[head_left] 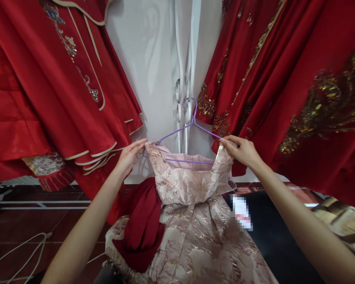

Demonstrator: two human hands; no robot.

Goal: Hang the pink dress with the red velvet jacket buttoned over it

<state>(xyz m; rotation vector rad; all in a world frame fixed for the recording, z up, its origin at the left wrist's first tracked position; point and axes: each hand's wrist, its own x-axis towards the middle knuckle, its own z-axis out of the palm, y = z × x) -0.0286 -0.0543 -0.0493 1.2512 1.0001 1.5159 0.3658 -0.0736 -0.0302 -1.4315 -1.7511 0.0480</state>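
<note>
Pale pink-gold brocade makes up the dress [192, 232] in the head view, which lies centrally below and between the two hands, a dark red drape [140, 232] at its left side. Its long axis runs from the purple hanger [194, 120] down towards the viewer. Each hand is at its own shoulder strap, neither clearly nearer; the hanger's arms reach towards both straps, its lower bar crossing the neckline. The hook stands in front of the white cabinet doors [144, 63]; whether it catches a handle I cannot tell. The right hand [245, 151] pinches the right strap, thumb and finger closed on the cloth. The left hand [128, 158] has straight fingers touching the left strap; its thumb is hidden, so I cannot tell whether it grips. Red gowns [284, 79] hang on either side.
</note>
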